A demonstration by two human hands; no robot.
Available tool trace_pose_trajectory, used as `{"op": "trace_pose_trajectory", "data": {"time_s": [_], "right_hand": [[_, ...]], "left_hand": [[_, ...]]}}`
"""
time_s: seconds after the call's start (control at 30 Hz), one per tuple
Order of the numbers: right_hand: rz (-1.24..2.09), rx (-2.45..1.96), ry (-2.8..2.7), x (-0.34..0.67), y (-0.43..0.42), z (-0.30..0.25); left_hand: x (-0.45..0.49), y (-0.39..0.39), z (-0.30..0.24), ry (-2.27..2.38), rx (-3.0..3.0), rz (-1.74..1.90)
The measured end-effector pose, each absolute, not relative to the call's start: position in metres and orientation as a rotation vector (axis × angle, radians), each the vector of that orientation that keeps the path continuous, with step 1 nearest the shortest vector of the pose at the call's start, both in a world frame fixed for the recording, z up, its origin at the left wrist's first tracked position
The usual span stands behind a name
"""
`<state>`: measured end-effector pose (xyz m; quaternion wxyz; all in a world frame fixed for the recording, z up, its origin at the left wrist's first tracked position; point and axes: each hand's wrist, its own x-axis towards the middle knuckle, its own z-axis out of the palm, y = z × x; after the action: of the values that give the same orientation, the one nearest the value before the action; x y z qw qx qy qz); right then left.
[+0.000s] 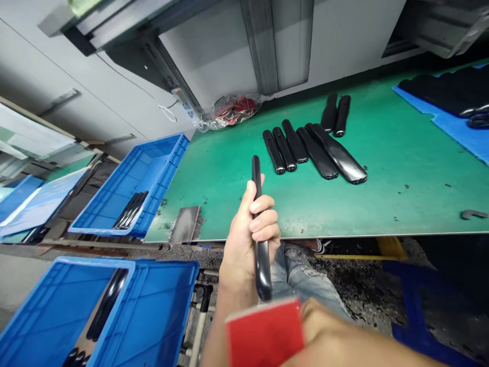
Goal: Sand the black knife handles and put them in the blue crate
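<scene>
Where the left hand [244, 242] grips a handle [263, 270] (black), the bench [401, 153] ends.

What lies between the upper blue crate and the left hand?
A scuffed dark plate on the green mat, beside the left hand, seen in the head view.

Glossy black plastic bars [338, 155], matt green mat [401, 168]

My left hand [244, 239] hides the middle of the black bar [262, 270]. The red card [264, 334], cut off by the lower edge, hides part of my right hand [317, 323]. The lower-left frame edge cuts off the blue crate [153, 306]; the contents of the plastic bag [231, 109] are too creased to identify.
</scene>
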<state>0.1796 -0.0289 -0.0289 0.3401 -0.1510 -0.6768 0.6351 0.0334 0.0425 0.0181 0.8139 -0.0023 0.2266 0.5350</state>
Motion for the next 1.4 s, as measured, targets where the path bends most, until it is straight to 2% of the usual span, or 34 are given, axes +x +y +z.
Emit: {"op": "trace_pose_trajectory", "data": {"time_s": [0.1, 0.2, 0.33, 0.47, 0.57, 0.7, 0.77, 0.87, 0.97, 1.07, 1.13, 1.2, 1.27, 1.33, 1.4], "right_hand": [[1.638, -0.49, -1.736, 0.174, -0.025, -0.034], [1.587, -0.654, -1.723, 0.186, -0.03, -0.049], [1.359, -1.051, -1.599, 0.231, -0.031, -0.068], [1.084, -1.359, -1.385, 0.271, -0.006, -0.072], [1.154, -1.404, -1.287, 0.288, 0.011, -0.071], [1.292, -1.459, -1.433, 0.3, 0.007, -0.063], [1.06, -1.561, -1.669, 0.304, 0.004, -0.055], [0.502, -1.51, -2.204, 0.307, 0.016, -0.045], [0.271, -1.444, -2.607, 0.309, 0.037, -0.043], [0.337, -1.452, -2.675, 0.311, 0.049, -0.047], [0.468, -1.396, -2.517, 0.316, 0.044, -0.051], [0.731, -1.313, -2.141, 0.321, 0.032, -0.052], [1.095, -1.151, -1.543, 0.319, 0.015, -0.052], [1.374, -0.916, -0.937, 0.305, 0.0, -0.052], [1.557, -0.719, -0.577, 0.281, -0.01, -0.051]], "left_hand": [[0.025, 0.062, 0.015, 0.718, 0.204, 1.224], [0.002, 0.113, 0.006, 1.438, 0.87, 1.258], [-0.034, 0.189, -0.015, 1.865, 1.289, 1.089], [-0.043, 0.221, -0.033, 2.172, 1.662, 0.811], [-0.027, 0.229, -0.041, 2.173, 1.973, 0.629], [0.004, 0.249, -0.044, 1.807, 2.333, 0.348], [0.013, 0.261, -0.043, 1.7, 2.378, 0.267], [0.019, 0.273, -0.04, 1.752, 2.317, 0.258], [0.024, 0.271, -0.038, 1.951, 2.143, 0.346], [0.032, 0.267, -0.037, 2.084, 1.891, 0.501], [0.035, 0.265, -0.032, 2.042, 1.729, 0.633], [0.032, 0.261, -0.023, 1.921, 1.583, 0.786], [0.024, 0.248, -0.009, 1.767, 1.441, 0.941], [0.014, 0.22, 0.005, 1.602, 1.3, 1.073], [0.006, 0.176, 0.014, 1.441, 1.165, 1.172]]}}
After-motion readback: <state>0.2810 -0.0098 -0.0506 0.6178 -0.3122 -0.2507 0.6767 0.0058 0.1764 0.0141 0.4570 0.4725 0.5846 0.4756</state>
